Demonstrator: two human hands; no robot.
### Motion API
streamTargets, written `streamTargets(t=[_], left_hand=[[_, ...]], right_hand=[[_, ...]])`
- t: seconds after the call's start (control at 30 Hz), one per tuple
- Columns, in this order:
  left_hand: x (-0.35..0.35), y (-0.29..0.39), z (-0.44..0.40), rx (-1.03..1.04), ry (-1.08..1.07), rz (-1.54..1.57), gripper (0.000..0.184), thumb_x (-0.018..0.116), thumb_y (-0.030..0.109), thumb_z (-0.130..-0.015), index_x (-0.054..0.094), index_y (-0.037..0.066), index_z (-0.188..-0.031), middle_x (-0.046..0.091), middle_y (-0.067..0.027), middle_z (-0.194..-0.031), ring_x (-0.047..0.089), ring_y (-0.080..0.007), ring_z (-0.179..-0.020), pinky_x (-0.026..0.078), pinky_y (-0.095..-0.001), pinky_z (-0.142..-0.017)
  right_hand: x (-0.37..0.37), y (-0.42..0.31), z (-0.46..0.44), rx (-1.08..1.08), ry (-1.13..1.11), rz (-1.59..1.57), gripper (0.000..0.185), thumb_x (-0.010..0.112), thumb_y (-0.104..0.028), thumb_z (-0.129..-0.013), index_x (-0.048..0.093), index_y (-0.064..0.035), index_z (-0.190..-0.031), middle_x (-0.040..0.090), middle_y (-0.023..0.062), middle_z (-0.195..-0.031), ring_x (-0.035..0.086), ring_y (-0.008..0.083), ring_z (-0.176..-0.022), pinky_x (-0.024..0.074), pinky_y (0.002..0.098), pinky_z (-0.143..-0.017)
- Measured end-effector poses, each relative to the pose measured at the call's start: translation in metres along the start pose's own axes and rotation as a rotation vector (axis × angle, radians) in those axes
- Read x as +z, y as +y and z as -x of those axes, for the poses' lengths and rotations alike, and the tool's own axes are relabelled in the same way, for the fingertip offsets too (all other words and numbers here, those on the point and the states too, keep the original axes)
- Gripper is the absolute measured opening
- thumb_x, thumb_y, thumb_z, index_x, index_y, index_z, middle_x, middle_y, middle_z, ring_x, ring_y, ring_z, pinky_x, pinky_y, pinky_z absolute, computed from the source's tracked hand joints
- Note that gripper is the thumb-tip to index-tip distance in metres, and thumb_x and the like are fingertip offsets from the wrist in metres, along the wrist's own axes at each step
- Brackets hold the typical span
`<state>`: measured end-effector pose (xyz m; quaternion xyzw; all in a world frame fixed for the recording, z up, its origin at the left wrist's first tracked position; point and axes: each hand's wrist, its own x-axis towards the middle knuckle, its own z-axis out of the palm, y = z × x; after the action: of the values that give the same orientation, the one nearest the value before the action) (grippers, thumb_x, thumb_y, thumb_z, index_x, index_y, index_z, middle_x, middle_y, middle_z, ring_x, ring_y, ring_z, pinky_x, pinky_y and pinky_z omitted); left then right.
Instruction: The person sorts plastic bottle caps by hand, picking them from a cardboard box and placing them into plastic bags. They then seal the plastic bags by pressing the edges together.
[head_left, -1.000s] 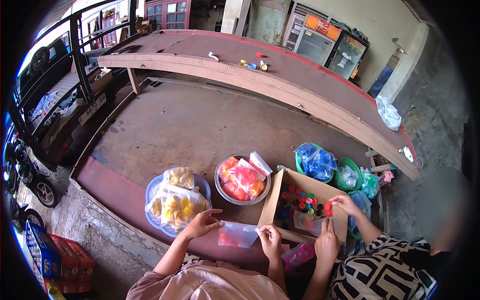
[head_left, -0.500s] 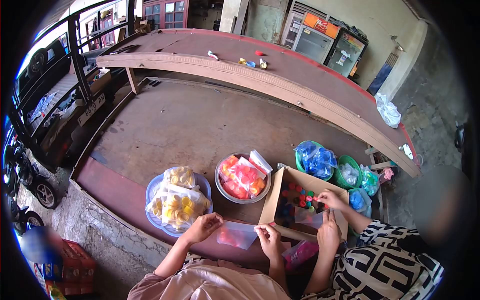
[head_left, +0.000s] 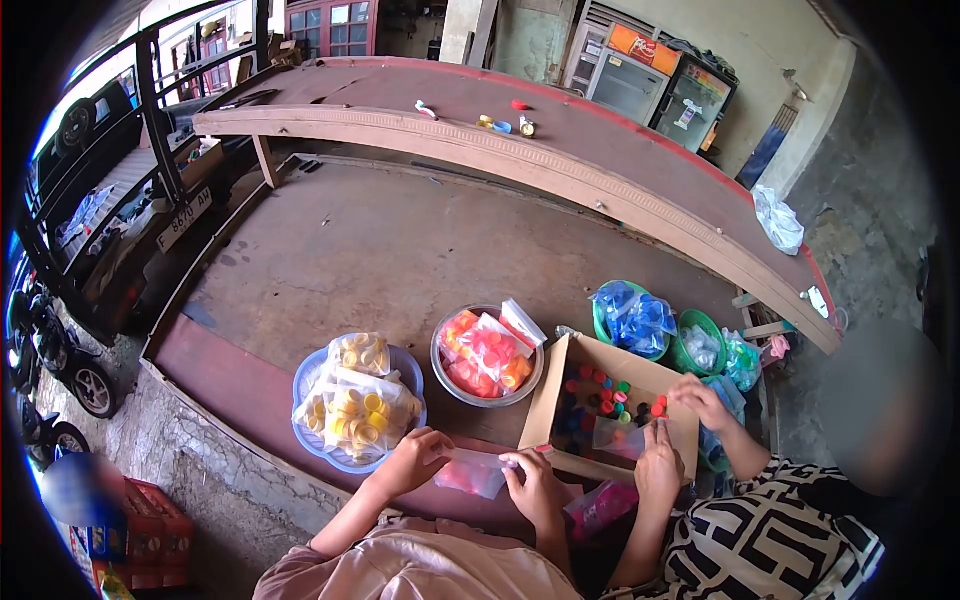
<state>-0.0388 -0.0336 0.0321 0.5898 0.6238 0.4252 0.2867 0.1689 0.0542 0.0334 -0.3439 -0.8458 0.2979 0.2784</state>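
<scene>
My left hand [head_left: 415,462] pinches the left top corner of a clear plastic bag [head_left: 472,476] with reddish-pink pieces at its bottom. At the opposite corner, my right hand [head_left: 536,490] grips the same bag between thumb and fingers. The bag hangs between both hands, over the near edge of the low table. Just beyond my left hand stands a blue basin [head_left: 302,392] of bagged yellow caps [head_left: 365,412]. A metal bowl [head_left: 437,372] with bags of red and orange caps [head_left: 480,350] sits past the bag. A bright pink bag [head_left: 603,507] lies right of my right hand.
A cardboard box [head_left: 541,405] of coloured caps stands right, with a co-worker's hands [head_left: 660,465] over it, one holding a clear bag. Green baskets [head_left: 683,350] with bagged blue and white pieces sit behind. A raised wooden shelf [head_left: 420,135] crosses the far side.
My hands have drawn slightly closer together, and the bag's top edge now slackens between them. The co-worker's right hand has moved right, away from the caps in the box.
</scene>
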Motion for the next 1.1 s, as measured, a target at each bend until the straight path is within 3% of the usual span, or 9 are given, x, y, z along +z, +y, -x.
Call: streamTargets(t=[0.27, 0.47, 0.53, 0.63, 0.67, 0.8, 0.87, 1.0, 1.1], left_hand=[[0.009, -0.021, 0.0, 0.208, 0.041, -0.057, 0.009, 0.06, 0.008, -0.079, 0.06, 0.002, -0.086, 0.059, -0.0135, -0.083, 0.057, -0.027, -0.083, 0.047, -0.0326, -0.074], [0.001, -0.012, 0.006, -0.156, -0.015, 0.193, 0.013, 0.053, 0.01, -0.086, 0.053, 0.002, -0.097, 0.061, -0.0104, -0.078, 0.059, -0.0181, -0.069, 0.046, -0.0293, -0.066], [0.008, -0.028, 0.01, -0.119, -0.02, 0.214, 0.013, 0.052, 0.01, -0.087, 0.051, 0.002, -0.097, 0.061, -0.0085, -0.078, 0.058, -0.0155, -0.069, 0.046, -0.0282, -0.065], [0.008, -0.031, 0.008, -0.184, -0.063, 0.247, 0.016, 0.055, 0.013, -0.086, 0.052, 0.003, -0.098, 0.06, -0.0067, -0.08, 0.055, -0.0126, -0.073, 0.045, -0.0276, -0.067], [0.007, -0.029, 0.008, -0.227, -0.084, 0.258, 0.018, 0.056, 0.015, -0.086, 0.053, 0.003, -0.099, 0.059, -0.0063, -0.081, 0.054, -0.0118, -0.075, 0.044, -0.0275, -0.069], [0.004, -0.021, 0.006, -0.166, -0.097, 0.171, 0.023, 0.06, 0.014, -0.082, 0.054, 0.002, -0.1, 0.061, -0.009, -0.081, 0.058, -0.0156, -0.07, 0.046, -0.0281, -0.066], [0.005, -0.019, 0.007, -0.054, -0.066, 0.083, 0.024, 0.062, 0.014, -0.079, 0.056, 0.002, -0.099, 0.061, -0.01, -0.084, 0.058, -0.0169, -0.073, 0.047, -0.0291, -0.068], [0.011, -0.022, 0.006, -0.071, -0.022, 0.07, 0.02, 0.064, 0.012, -0.078, 0.06, 0.003, -0.095, 0.06, -0.0113, -0.086, 0.059, -0.0215, -0.077, 0.047, -0.0306, -0.073], [0.015, -0.029, 0.008, 0.037, 0.01, -0.047, 0.018, 0.062, 0.013, -0.08, 0.06, 0.002, -0.094, 0.061, -0.0107, -0.086, 0.059, -0.0229, -0.077, 0.047, -0.0314, -0.073]], right_hand=[[0.009, 0.018, 0.007, -0.09, 0.108, 0.035, 0.012, 0.061, -0.007, -0.076, 0.061, -0.0047, -0.088, 0.058, 0.0094, -0.078, 0.057, 0.0259, -0.075, 0.0453, 0.0334, -0.069], [0.018, 0.033, 0.011, 0.235, 0.093, -0.435, 0.017, 0.057, -0.004, -0.081, 0.057, -0.0028, -0.097, 0.061, 0.0089, -0.079, 0.06, 0.0169, -0.072, 0.0459, 0.0275, -0.065], [0.026, 0.043, 0.014, 0.257, 0.116, -0.581, 0.013, 0.056, -0.003, -0.082, 0.058, -0.0021, -0.095, 0.061, 0.0051, -0.077, 0.058, 0.0105, -0.07, 0.0453, 0.0249, -0.064], [0.023, 0.045, 0.016, 0.298, -0.056, -0.519, 0.01, 0.055, -0.003, -0.084, 0.058, 0.0002, -0.094, 0.06, 0.0049, -0.087, 0.056, 0.0077, -0.081, 0.0442, 0.0216, -0.07], [0.021, 0.042, 0.016, 0.389, -0.092, -0.478, 0.013, 0.058, -0.004, -0.082, 0.059, -0.0003, -0.095, 0.062, 0.0052, -0.089, 0.058, 0.0103, -0.083, 0.0446, 0.0237, -0.072], [0.012, 0.031, 0.012, 0.133, -0.08, -0.244, 0.023, 0.064, -0.007, -0.075, 0.061, -0.0022, -0.098, 0.064, 0.0075, -0.092, 0.059, 0.0179, -0.088, 0.0439, 0.0302, -0.08], [0.012, 0.029, 0.011, 0.118, -0.068, -0.229, 0.02, 0.064, -0.008, -0.076, 0.062, -0.0019, -0.095, 0.063, 0.0087, -0.091, 0.059, 0.0194, -0.087, 0.0441, 0.0304, -0.078], [0.011, 0.025, 0.012, 0.15, -0.102, -0.122, 0.015, 0.063, -0.008, -0.076, 0.063, -0.0016, -0.09, 0.063, 0.0111, -0.089, 0.06, 0.0224, -0.084, 0.0446, 0.0309, -0.074], [0.017, 0.03, 0.014, 0.026, 0.033, -0.107, 0.012, 0.062, -0.008, -0.077, 0.064, -0.0022, -0.088, 0.062, 0.0114, -0.084, 0.059, 0.0247, -0.078, 0.0451, 0.0322, -0.07]])
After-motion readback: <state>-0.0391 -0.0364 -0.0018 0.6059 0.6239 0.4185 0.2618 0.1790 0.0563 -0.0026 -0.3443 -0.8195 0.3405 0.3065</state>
